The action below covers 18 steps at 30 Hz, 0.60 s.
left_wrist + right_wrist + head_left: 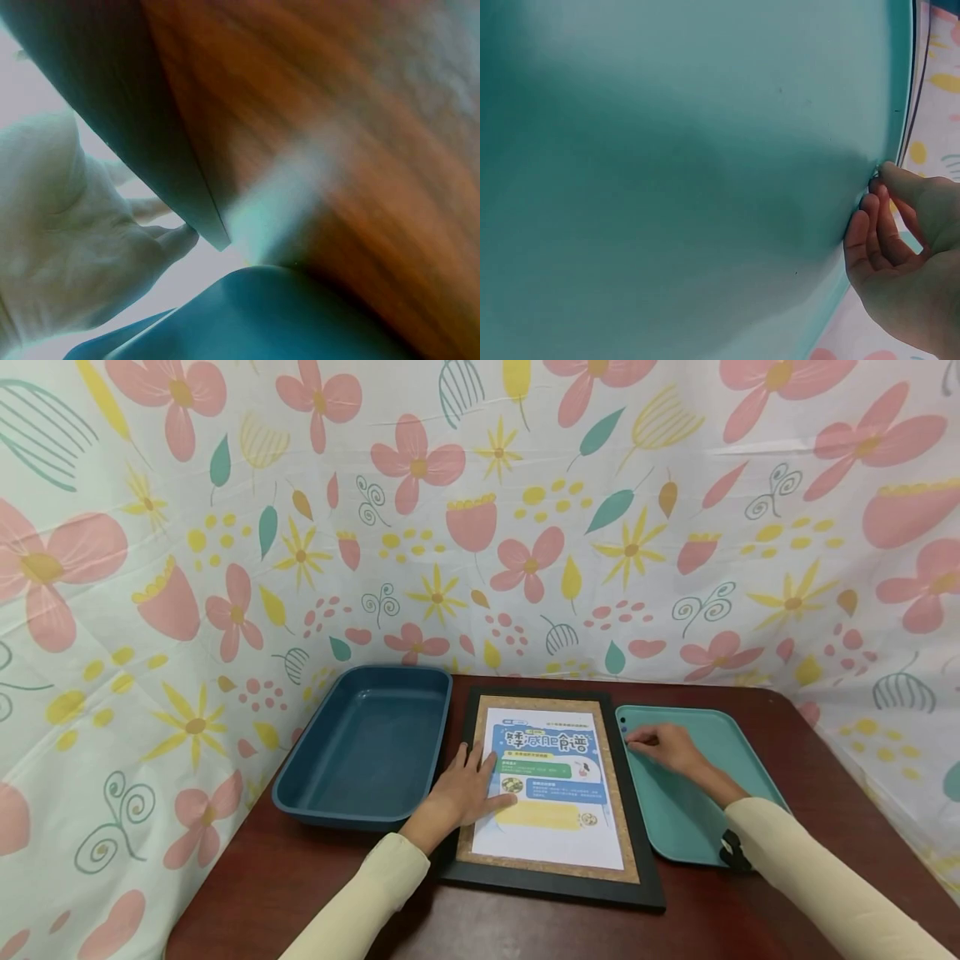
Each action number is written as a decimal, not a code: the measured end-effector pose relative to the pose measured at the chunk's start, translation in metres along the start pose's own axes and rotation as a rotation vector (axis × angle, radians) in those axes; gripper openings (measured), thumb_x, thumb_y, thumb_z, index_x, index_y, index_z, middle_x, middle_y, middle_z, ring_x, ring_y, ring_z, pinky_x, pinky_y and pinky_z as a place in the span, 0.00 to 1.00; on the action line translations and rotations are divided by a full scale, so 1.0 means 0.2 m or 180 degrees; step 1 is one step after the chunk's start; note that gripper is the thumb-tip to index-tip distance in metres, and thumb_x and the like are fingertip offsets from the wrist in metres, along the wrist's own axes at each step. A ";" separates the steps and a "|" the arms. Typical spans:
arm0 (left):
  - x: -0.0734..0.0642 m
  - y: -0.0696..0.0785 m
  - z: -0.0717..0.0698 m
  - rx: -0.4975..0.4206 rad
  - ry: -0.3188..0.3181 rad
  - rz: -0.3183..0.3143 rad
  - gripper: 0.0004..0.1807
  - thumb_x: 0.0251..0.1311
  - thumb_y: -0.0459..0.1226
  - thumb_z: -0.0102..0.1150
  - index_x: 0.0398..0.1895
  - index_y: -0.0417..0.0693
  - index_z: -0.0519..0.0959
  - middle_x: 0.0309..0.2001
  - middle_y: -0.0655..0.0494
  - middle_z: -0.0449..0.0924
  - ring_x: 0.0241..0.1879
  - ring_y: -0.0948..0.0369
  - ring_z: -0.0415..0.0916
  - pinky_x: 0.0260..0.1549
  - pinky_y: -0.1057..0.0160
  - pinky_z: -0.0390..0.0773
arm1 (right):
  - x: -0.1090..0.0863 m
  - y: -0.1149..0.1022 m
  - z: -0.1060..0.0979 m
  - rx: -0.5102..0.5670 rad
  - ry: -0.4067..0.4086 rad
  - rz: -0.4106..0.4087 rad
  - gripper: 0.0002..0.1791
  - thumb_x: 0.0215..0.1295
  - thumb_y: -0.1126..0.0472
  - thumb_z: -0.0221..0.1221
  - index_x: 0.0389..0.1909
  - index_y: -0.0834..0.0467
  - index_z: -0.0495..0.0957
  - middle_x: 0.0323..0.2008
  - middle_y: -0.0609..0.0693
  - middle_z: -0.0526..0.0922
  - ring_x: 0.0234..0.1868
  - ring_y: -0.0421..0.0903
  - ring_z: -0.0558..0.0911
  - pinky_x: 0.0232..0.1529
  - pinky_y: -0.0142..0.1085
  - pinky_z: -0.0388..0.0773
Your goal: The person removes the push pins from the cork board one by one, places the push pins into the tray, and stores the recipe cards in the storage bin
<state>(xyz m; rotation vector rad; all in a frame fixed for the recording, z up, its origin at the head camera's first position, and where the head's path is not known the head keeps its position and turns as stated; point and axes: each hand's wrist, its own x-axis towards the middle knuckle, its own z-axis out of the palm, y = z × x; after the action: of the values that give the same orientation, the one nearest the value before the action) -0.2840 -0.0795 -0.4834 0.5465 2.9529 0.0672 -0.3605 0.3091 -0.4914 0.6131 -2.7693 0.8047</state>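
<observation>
My left hand [463, 789] lies with fingers spread on the left side of a printed sheet [551, 852], on a cork board [630, 843] with a black frame [555, 893]. Its palm shows beside the frame in the left wrist view. My right hand [667, 747] is over the left edge of a teal tray [712, 810]. Thumb and fingertips pinch a tiny thing there, mostly hidden by the fingers; its kind cannot be made out. Small dark round pieces [623, 722] lie just beyond the fingertips in the tray's far left corner.
A deep blue bin [367, 743] stands left of the board, close to the frame. All rest on a dark red-brown table [247, 893]. A flowered cloth [450, 527] hangs behind and at the sides. A small black object [733, 850] shows by the right sleeve at the tray's near edge.
</observation>
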 end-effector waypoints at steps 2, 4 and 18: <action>0.00 0.00 0.00 -0.0003 0.0013 0.0002 0.51 0.58 0.73 0.34 0.77 0.54 0.46 0.76 0.46 0.37 0.74 0.44 0.35 0.66 0.47 0.56 | 0.00 -0.01 -0.01 0.0004 -0.0022 -0.0008 0.08 0.62 0.65 0.63 0.39 0.63 0.85 0.33 0.54 0.86 0.33 0.48 0.83 0.32 0.35 0.79; 0.00 0.00 0.00 -0.0007 0.0021 0.0004 0.51 0.58 0.73 0.34 0.77 0.54 0.46 0.76 0.46 0.37 0.74 0.44 0.35 0.66 0.47 0.56 | -0.01 -0.01 -0.01 0.0002 -0.0049 -0.0012 0.08 0.62 0.65 0.63 0.40 0.63 0.85 0.34 0.54 0.86 0.34 0.49 0.84 0.32 0.35 0.79; -0.01 0.01 -0.02 -0.0056 -0.0005 0.0003 0.51 0.58 0.72 0.36 0.77 0.53 0.47 0.76 0.45 0.38 0.74 0.43 0.36 0.66 0.47 0.57 | -0.01 -0.08 0.00 -0.0023 0.0035 -0.0141 0.10 0.60 0.64 0.65 0.40 0.65 0.84 0.33 0.55 0.86 0.33 0.50 0.84 0.31 0.39 0.80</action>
<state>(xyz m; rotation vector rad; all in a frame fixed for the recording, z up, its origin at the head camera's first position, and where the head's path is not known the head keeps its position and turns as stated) -0.2812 -0.0790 -0.4789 0.5455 2.9477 0.0925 -0.3519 0.2985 -0.4846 0.6643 -2.7372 0.7861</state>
